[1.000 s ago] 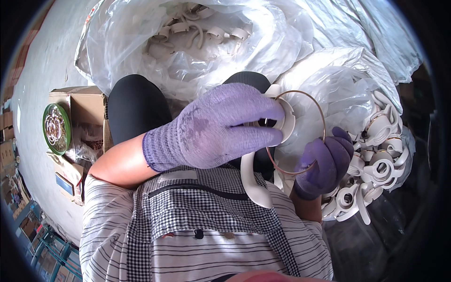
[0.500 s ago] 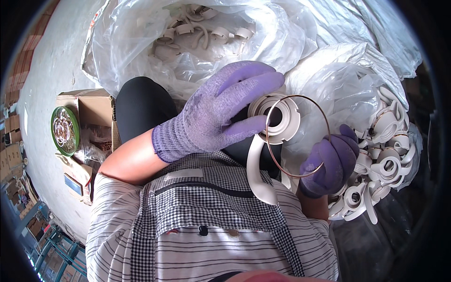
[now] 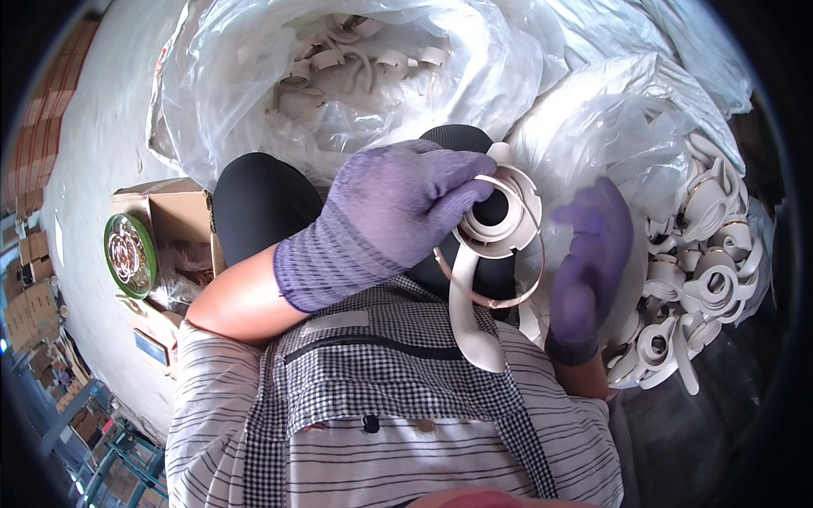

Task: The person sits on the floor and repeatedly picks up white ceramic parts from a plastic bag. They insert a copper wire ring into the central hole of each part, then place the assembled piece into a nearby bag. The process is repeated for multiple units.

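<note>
My left hand [image 3: 385, 212], in a purple knitted glove, pinches the rim of a cream plastic collar with a curved handle [image 3: 474, 330]. The collar's round opening faces up, and its handle points down towards my apron. A thin rose-gold metal ring [image 3: 540, 267] hangs tilted about the collar, its upper edge at my left fingertips. Whether the ring passes behind or in front of the handle everywhere, I cannot tell. To the right, my right hand [image 3: 593, 258], gloved alike and slightly blurred, is held apart from the piece with its fingers outstretched and nothing in them.
Similar cream parts [image 3: 716, 288] are heaped at the right, some with gold rims. A plastic-lined sack [image 3: 229, 102] ahead holds more loose parts. On the left stands a cardboard box [image 3: 182, 212] beside a green-rimmed dish [image 3: 152, 262] of metal rings.
My right hand has let go of the ring and moved slightly right, its fingers opening. The ring has dropped from upright to a tilt about the collar. My left hand has turned slightly.
</note>
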The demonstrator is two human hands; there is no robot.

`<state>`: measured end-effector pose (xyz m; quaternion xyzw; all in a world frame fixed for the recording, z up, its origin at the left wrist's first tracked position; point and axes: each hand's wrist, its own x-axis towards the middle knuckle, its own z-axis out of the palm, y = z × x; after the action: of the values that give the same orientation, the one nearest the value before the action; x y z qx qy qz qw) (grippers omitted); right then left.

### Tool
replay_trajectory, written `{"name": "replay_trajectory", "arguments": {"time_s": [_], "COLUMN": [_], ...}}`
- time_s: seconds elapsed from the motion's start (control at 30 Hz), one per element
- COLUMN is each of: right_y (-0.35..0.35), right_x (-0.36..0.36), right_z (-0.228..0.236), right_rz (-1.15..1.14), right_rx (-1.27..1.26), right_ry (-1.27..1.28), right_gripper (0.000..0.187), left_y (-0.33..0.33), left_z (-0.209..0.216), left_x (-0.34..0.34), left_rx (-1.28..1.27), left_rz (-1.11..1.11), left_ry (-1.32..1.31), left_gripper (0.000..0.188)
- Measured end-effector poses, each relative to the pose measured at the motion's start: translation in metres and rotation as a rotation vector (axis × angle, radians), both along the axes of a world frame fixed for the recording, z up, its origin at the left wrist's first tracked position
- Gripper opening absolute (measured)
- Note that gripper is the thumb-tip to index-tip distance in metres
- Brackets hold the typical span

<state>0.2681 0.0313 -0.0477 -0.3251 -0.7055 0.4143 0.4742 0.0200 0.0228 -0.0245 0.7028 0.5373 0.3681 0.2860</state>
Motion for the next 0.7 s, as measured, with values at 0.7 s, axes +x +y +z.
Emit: {"name": "replay_trajectory", "arguments": {"time_s": [0.7], "right_y": [0.000], "right_x": [-0.020], "right_z": [-0.044], "right_rz": [-0.139], "right_rx": [-0.099], "right_ry": [-0.270], "right_gripper": [0.041], "left_y": [0.015], "left_z": [-0.047], "left_x": [0.004], "left_rx": [-0.001], "left_rz": [-0.072], "left_ry": [-0.152], "left_gripper": [0.027]}}
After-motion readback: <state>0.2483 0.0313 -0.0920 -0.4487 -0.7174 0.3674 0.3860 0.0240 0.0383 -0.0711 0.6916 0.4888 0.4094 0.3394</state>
